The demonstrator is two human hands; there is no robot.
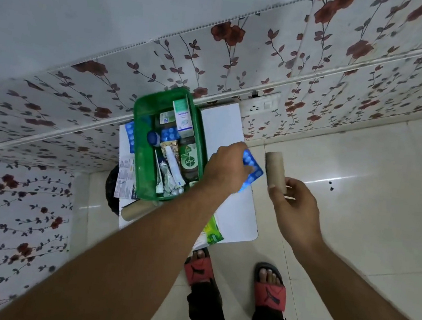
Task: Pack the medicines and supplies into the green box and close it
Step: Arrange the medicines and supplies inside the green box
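Observation:
The green box [139,136] stands open on a small white table [224,124], holding tubes, a Dettol bottle [188,161], a white carton [182,115] and blue blister packs. My left hand [226,166] is just right of the box, shut on a blue blister pack [252,168]. Off the table's right edge, my right hand [296,208] holds a brown bandage roll [276,172] upright. Another blue blister pack [129,135] and printed strips [124,177] lie left of the box. A second brown roll [134,210] lies at the table's front.
A green and white packet [212,231] lies at the table's front edge under my left forearm. A flowered wall with a white socket plate [263,105] is behind the table. The pale tiled floor [372,176] stretches to the right. My feet in red sandals [270,292] are below.

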